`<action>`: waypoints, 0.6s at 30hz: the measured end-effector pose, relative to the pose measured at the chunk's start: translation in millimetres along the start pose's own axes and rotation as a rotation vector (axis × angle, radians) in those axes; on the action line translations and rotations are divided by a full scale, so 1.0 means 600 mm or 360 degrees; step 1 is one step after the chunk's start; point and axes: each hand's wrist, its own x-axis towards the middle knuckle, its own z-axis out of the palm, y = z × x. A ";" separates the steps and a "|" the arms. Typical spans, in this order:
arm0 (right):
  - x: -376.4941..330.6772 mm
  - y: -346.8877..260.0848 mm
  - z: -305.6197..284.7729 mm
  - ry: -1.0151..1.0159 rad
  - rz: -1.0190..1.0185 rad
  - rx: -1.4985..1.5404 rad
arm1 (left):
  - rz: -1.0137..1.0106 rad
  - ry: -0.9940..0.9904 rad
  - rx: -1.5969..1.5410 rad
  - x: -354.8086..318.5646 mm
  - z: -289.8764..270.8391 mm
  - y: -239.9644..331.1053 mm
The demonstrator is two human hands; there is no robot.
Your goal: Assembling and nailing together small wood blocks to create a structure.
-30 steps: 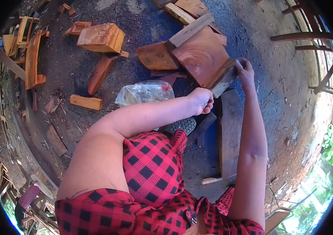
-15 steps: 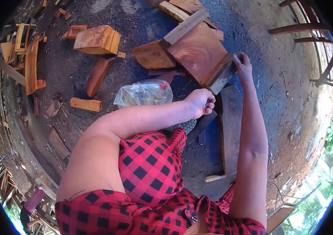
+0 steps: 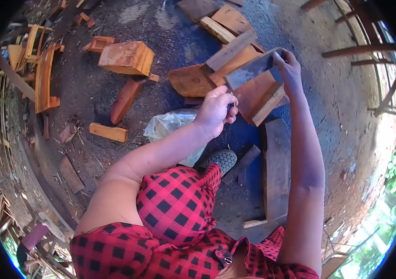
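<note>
- Right hand (image 3: pixel 290 69), upper centre-right of the frame: fingers clamped on the far end of a flat grey rectangular wooden board (image 3: pixel 252 69). The board has come up off the reddish-brown slab (image 3: pixel 258 90), where it lay a second ago, and is now held tilted above it.
- Left hand (image 3: pixel 215 110), centre: fingers curled shut around a small blue-handled tool (image 3: pixel 229 108); tip not discernible. The hand has risen from lower centre toward the board's near end, close but apart.
- Container: crumpled clear plastic bag (image 3: pixel 172 128) on the ground, centre-left, below the left forearm. Contents cannot be made out.
- Orange wooden block (image 3: pixel 127 57), upper left, unmoved.
</note>
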 end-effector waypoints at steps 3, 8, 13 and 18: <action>0.030 -0.031 0.046 -0.0093 0.0077 0.0070 | 0.0236 0.0052 -0.0024 0.006 -0.011 0.023; 0.072 -0.015 0.090 -0.0165 0.0059 0.0129 | 0.0367 0.0214 -0.0001 0.018 -0.015 0.036; 0.085 -0.004 0.109 -0.0199 0.0108 0.0028 | 0.0435 0.0279 -0.0004 0.033 -0.016 0.041; 0.088 -0.016 0.112 -0.0220 0.0160 -0.0029 | 0.0377 0.0259 -0.0016 0.039 -0.018 0.041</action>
